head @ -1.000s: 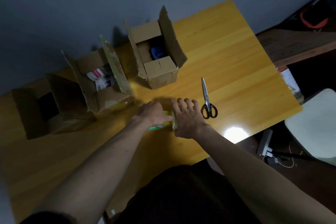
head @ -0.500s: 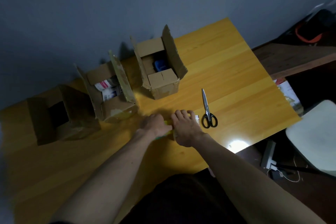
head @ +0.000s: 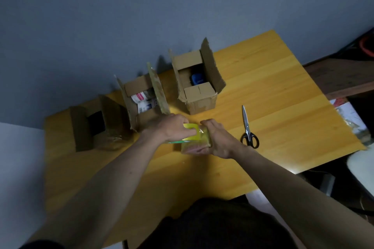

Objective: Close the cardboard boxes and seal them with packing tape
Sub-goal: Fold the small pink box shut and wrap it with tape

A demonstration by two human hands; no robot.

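Both hands meet over the near middle of the table (head: pixel 283 91): the right hand (head: pixel 219 139) grasps the tape roll (head: pixel 195 141), the left hand (head: pixel 172 127) pinches its yellow tab (head: pixel 192 127). Scissors (head: pixel 248 130) lie just right. Farther back stand three open boxes (head: pixel 197 83).

Yellow wood-grain table (head: pixel 273 91), brown boxes (head: pixel 197 87), yellow-green tape roll (head: pixel 194 137), blk-handled scissors (head: pixel 249 129).

No text can be read. The white packet (head: pixel 139 97) in the middle box (head: pixel 141 105) carries print too blurred to make out, and so does the blue item (head: pixel 196 79) in the right box (head: pixel 198 85).
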